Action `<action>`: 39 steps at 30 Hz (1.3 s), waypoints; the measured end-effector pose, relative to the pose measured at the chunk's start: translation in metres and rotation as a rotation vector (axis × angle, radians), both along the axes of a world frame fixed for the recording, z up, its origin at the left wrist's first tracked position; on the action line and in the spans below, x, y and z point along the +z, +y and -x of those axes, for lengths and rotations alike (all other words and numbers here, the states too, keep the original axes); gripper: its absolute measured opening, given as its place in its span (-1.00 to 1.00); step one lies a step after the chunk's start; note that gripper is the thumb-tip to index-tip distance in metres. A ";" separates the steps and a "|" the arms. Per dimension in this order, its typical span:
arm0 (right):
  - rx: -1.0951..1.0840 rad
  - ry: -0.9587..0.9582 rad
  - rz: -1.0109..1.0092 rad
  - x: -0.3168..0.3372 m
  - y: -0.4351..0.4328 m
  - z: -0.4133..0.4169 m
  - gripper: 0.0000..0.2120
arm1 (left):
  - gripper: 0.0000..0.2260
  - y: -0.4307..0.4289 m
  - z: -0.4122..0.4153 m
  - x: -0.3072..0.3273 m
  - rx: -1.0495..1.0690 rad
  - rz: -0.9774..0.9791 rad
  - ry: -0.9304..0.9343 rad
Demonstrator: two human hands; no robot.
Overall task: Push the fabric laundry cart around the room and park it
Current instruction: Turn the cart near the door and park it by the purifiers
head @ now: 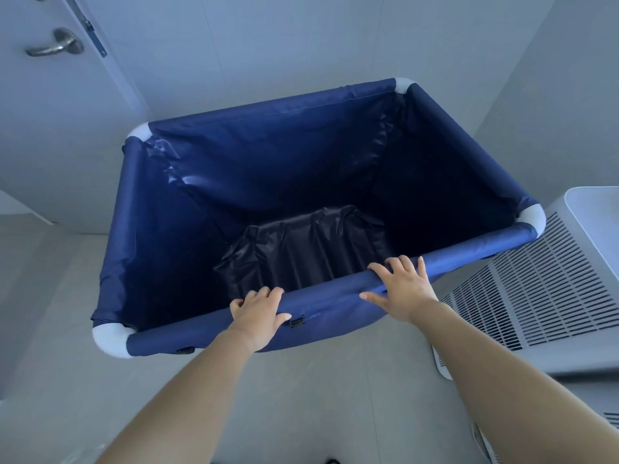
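Mid-push: left hand [258, 311] and right hand [403, 289] had fingers [385, 267] curled over the near rim of the empty cart [301, 155], close to the wall [268, 45], vented unit [536, 296] just beside; next probably needed a turn or parking here.

cart fabric [160, 236]: navy blue, darker glossy liner at the bottom
corner caps [112, 341]: white
air unit [549, 296]: white, slatted grille
door handle [57, 43]: silver
floor [50, 296]: pale grey

The navy blue fabric laundry cart [207, 169] hides its own wheels. The white slatted appliance [552, 289] at right is cut off by the frame edge. The grey metal door handle [55, 44] at far left blurs.
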State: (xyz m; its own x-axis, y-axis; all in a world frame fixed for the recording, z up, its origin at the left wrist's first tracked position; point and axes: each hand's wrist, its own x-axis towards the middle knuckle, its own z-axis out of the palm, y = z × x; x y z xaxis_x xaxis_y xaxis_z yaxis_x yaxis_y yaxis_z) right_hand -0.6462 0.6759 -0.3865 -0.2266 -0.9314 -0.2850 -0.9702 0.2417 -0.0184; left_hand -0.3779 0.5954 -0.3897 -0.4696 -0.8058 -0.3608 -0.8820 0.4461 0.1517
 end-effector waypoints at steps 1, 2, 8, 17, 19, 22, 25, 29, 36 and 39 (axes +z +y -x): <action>0.010 0.004 -0.008 0.001 0.000 -0.003 -0.32 | -0.65 0.000 -0.004 0.001 -0.023 0.006 0.013; 0.024 0.007 -0.016 0.002 0.001 -0.008 -0.32 | -0.64 0.000 -0.010 0.001 -0.045 0.014 0.022; 0.111 -0.053 0.003 0.001 -0.007 -0.056 -0.35 | -0.59 -0.011 -0.079 0.007 -0.037 0.000 -0.024; 0.180 -0.324 0.005 0.003 -0.053 -0.206 -0.44 | -0.53 -0.045 -0.161 0.021 -0.126 -0.006 0.013; 0.123 -0.364 0.013 0.005 -0.062 -0.236 -0.46 | -0.55 -0.056 -0.180 0.025 -0.159 -0.025 0.027; 0.032 -0.392 0.029 0.009 -0.077 -0.277 -0.49 | -0.59 -0.078 -0.213 0.031 -0.211 -0.008 0.047; -0.040 -0.401 0.065 0.012 -0.093 -0.311 -0.48 | -0.62 -0.103 -0.248 0.036 -0.246 0.014 0.083; -0.115 -0.425 0.120 0.014 -0.113 -0.354 -0.48 | -0.65 -0.138 -0.290 0.040 -0.302 0.020 0.062; -0.141 -0.484 0.095 0.014 -0.163 -0.408 -0.51 | -0.63 -0.194 -0.312 0.045 -0.486 0.032 0.037; -0.140 -0.492 0.102 0.013 -0.190 -0.420 -0.54 | -0.60 -0.220 -0.304 0.042 -0.572 0.076 0.039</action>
